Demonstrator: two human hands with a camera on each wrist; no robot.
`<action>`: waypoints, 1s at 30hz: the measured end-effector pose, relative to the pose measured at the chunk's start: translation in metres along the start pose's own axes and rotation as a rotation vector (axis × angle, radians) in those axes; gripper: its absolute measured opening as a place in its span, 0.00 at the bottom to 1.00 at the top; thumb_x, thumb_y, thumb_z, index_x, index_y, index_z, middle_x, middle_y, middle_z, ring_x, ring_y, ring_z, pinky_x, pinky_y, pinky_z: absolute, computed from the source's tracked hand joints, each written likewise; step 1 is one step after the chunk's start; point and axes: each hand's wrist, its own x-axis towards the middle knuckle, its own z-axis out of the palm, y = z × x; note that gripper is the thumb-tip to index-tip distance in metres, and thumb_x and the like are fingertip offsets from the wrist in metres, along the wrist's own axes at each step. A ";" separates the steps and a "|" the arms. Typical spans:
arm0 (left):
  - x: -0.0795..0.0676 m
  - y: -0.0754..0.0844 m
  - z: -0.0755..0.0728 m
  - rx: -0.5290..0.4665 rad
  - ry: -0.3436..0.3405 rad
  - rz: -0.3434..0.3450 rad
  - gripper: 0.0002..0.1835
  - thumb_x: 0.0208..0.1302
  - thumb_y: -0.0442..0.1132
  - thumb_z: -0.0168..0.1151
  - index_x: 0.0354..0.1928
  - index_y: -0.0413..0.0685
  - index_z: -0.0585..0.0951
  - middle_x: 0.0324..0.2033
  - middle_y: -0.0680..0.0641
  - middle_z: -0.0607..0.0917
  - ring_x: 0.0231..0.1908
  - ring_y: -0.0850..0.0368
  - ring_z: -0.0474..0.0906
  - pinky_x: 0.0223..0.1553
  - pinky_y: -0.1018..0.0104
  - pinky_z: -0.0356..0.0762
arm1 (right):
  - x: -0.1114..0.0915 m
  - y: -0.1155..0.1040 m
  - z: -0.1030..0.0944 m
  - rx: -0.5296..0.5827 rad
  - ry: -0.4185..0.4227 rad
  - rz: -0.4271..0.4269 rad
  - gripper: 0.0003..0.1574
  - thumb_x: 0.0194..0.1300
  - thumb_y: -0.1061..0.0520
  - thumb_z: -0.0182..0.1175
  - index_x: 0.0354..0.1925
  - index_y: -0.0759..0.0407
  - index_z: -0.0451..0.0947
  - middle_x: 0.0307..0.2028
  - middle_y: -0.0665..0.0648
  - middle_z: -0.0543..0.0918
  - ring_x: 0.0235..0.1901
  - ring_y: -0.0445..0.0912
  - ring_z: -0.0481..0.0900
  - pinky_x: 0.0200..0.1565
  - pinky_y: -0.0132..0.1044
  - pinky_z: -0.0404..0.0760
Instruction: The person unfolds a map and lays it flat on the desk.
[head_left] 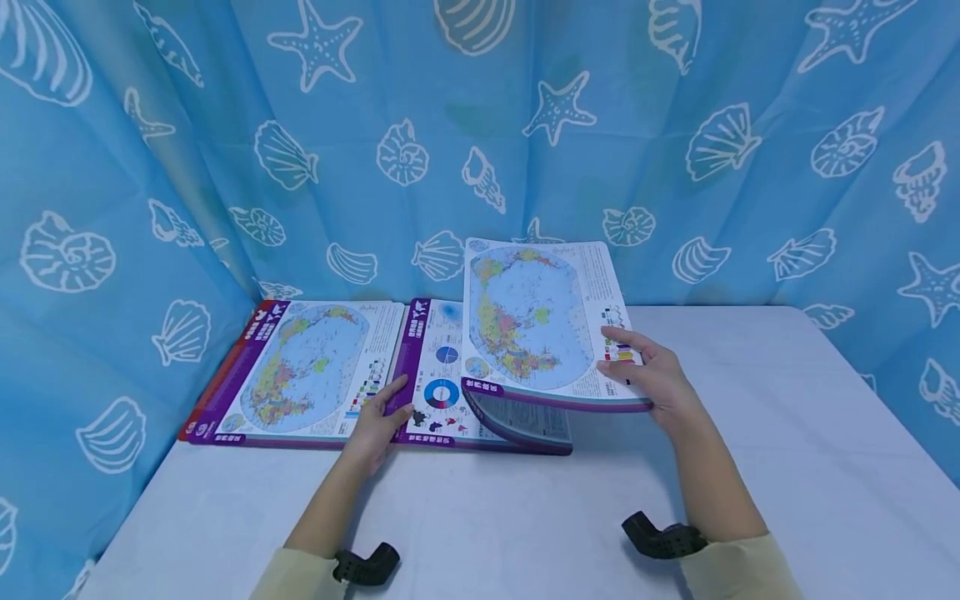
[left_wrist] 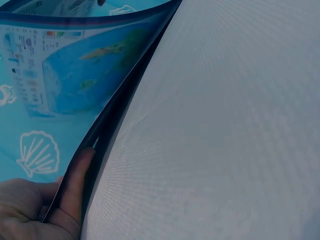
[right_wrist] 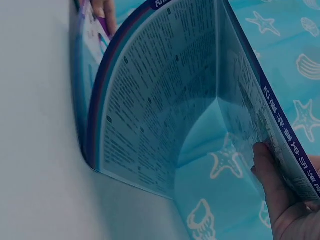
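Note:
A folding world map sheet (head_left: 441,421) with a purple border lies on the table, its right part lifted and bent over. My left hand (head_left: 377,423) holds this sheet at its lower left, thumb on top and other fingers reaching under the edge. The right hand (head_left: 654,377) pinches the right edge of the raised map panel (head_left: 528,321), which tilts above the table. In the right wrist view, the curved fold (right_wrist: 155,95) shows dense printed text on its inside, and a digit of the right hand (right_wrist: 285,205) presses the panel's inner face.
Left of the sheet lies another purple-bordered world map (head_left: 307,367), with a red-edged sheet (head_left: 225,367) showing beneath its left side. A white cloth covers the table (head_left: 510,517). Behind and to the left hangs a blue curtain (head_left: 480,125) with white shells and starfish.

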 end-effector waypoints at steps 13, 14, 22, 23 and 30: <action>-0.001 0.001 0.001 0.008 -0.002 0.009 0.30 0.70 0.33 0.49 0.72 0.58 0.59 0.70 0.38 0.56 0.58 0.39 0.71 0.50 0.58 0.80 | -0.005 -0.005 -0.028 -0.046 0.071 0.000 0.46 0.56 0.48 0.69 0.69 0.44 0.62 0.64 0.62 0.63 0.33 0.39 0.80 0.38 0.27 0.81; -0.001 0.001 0.001 0.007 -0.002 0.006 0.30 0.70 0.33 0.49 0.72 0.58 0.59 0.70 0.38 0.56 0.57 0.38 0.72 0.49 0.58 0.80 | -0.006 -0.005 -0.031 -0.048 0.070 -0.005 0.46 0.55 0.48 0.69 0.69 0.44 0.62 0.63 0.62 0.64 0.33 0.39 0.80 0.38 0.28 0.81; -0.004 0.000 0.001 0.007 -0.004 -0.005 0.29 0.70 0.34 0.49 0.72 0.59 0.59 0.69 0.38 0.57 0.56 0.39 0.73 0.48 0.58 0.81 | -0.014 -0.003 -0.059 0.123 -0.027 -0.078 0.47 0.54 0.55 0.70 0.69 0.46 0.61 0.48 0.47 0.71 0.36 0.38 0.81 0.38 0.29 0.83; -0.004 0.000 0.001 0.005 -0.005 -0.005 0.29 0.71 0.34 0.48 0.72 0.59 0.59 0.69 0.38 0.56 0.57 0.38 0.72 0.48 0.58 0.81 | -0.016 -0.004 -0.062 0.148 -0.029 -0.080 0.47 0.54 0.56 0.70 0.69 0.45 0.62 0.48 0.46 0.71 0.36 0.38 0.81 0.38 0.29 0.83; -0.003 0.001 0.002 0.016 -0.001 0.001 0.30 0.70 0.33 0.49 0.72 0.58 0.59 0.71 0.39 0.53 0.62 0.39 0.66 0.56 0.55 0.75 | -0.022 -0.012 -0.073 0.215 0.013 -0.087 0.46 0.55 0.57 0.70 0.69 0.43 0.63 0.48 0.45 0.70 0.36 0.37 0.81 0.38 0.29 0.83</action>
